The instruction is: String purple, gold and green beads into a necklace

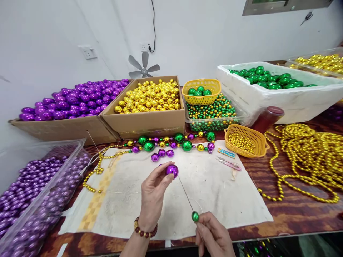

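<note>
Between the thumb and fingers of my left hand is a purple bead, raised over the white cloth. A long thin needle slants down from beside that bead to a small green bead. My right hand pinches at the needle's lower end, right by the green bead. White thread runs across the cloth from a gold bead strand. Several loose purple beads lie beyond my left hand, near a strung garland of green, purple and gold beads.
Boxes of purple beads and gold beads line the back. A yellow basket of small gold beads, a pink cutter and a heap of gold bead strands are at right. A clear bin stands at left.
</note>
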{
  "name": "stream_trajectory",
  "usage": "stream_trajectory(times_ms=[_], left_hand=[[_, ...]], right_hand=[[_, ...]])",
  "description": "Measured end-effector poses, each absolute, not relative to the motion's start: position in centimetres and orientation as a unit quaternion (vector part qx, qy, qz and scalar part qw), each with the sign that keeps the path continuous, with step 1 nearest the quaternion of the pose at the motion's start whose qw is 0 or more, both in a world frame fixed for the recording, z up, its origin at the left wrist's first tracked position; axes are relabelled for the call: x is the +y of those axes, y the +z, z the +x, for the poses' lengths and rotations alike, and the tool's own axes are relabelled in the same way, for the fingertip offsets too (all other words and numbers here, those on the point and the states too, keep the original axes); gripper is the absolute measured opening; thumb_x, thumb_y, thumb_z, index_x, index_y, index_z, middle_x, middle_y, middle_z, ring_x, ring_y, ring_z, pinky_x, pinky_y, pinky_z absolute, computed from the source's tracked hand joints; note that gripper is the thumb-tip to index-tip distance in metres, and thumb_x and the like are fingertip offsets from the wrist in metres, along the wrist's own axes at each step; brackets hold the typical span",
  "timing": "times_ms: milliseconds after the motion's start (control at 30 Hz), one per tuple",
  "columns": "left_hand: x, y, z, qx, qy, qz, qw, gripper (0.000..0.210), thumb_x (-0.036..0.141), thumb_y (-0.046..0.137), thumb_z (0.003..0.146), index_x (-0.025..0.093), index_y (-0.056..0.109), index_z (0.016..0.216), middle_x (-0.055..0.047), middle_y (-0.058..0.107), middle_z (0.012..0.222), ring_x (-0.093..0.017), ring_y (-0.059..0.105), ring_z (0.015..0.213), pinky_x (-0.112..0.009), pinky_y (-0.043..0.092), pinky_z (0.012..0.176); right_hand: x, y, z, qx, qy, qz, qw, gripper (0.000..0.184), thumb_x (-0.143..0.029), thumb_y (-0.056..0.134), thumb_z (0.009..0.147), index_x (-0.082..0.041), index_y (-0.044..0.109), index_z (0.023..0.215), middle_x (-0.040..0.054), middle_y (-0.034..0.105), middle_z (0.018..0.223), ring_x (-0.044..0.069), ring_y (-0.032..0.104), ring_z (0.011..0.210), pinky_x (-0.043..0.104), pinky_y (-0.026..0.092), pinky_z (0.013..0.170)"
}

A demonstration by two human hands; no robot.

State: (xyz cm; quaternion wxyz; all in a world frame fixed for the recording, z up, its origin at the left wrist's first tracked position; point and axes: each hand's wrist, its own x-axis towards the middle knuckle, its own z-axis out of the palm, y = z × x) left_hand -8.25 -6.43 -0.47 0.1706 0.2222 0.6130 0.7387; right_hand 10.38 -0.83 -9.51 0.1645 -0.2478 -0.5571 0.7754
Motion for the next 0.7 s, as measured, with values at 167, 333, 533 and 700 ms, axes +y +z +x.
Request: stream_trajectory(times_ms=[167, 333, 533, 700], left_hand=[[-5.9, 0.4, -8.6, 0.52, 0.805, 0.154, 0.239, 0.028, 0.023, 0.068, 0.083, 0.022, 0.069, 0.111, -0.006, 0.07, 0.105, -0.016, 0.065, 0.083, -0.028, 0.05, 0.073], [-5.8, 1.0, -8.2, 0.479, 0.827, 0.114, 0.272, 0.026, 0.023, 0.07, 0.082, 0.022, 0.07, 0.108, -0.006, 0.07, 0.107, -0.016, 0.066, 0.086, -0.029, 0.051, 0.078], [-5.9, 0.9, -8.1, 0.455, 0.835, 0.095, 0.294, 0.029, 0.022, 0.069, 0.084, 0.023, 0.069, 0.112, -0.007, 0.07, 0.111, -0.016, 0.067, 0.088, -0.028, 0.052, 0.079], [-5.8, 0.8, -7.9, 0.456, 0.833, 0.098, 0.296, 0.024, 0.022, 0.067, 0.085, 0.022, 0.069, 0.109, -0.007, 0.069, 0.114, -0.017, 0.066, 0.095, -0.029, 0.052, 0.082]], right_hand=[[-1.5, -9.7, 10.3, -0.578, 0.759, -0.253, 0.16, 0.04, -0.055, 0.049, 0.093, -0.017, 0.056, 0.084, -0.0024, 0.054, 0.056, 0.007, 0.044, 0.039, 0.018, 0.029, 0.038], [-1.6, -9.9, 10.1, -0.582, 0.759, -0.248, 0.158, 0.039, -0.054, 0.048, 0.093, -0.017, 0.056, 0.084, -0.0022, 0.055, 0.056, 0.007, 0.045, 0.037, 0.018, 0.029, 0.038], [-1.5, -10.0, 10.1, -0.579, 0.763, -0.237, 0.165, 0.035, -0.051, 0.047, 0.095, -0.018, 0.055, 0.085, -0.0028, 0.053, 0.058, 0.007, 0.044, 0.038, 0.018, 0.031, 0.038], [-1.4, -9.5, 10.1, -0.578, 0.766, -0.233, 0.16, 0.035, -0.05, 0.048, 0.095, -0.017, 0.055, 0.085, -0.0028, 0.054, 0.058, 0.006, 0.045, 0.039, 0.017, 0.033, 0.039]])
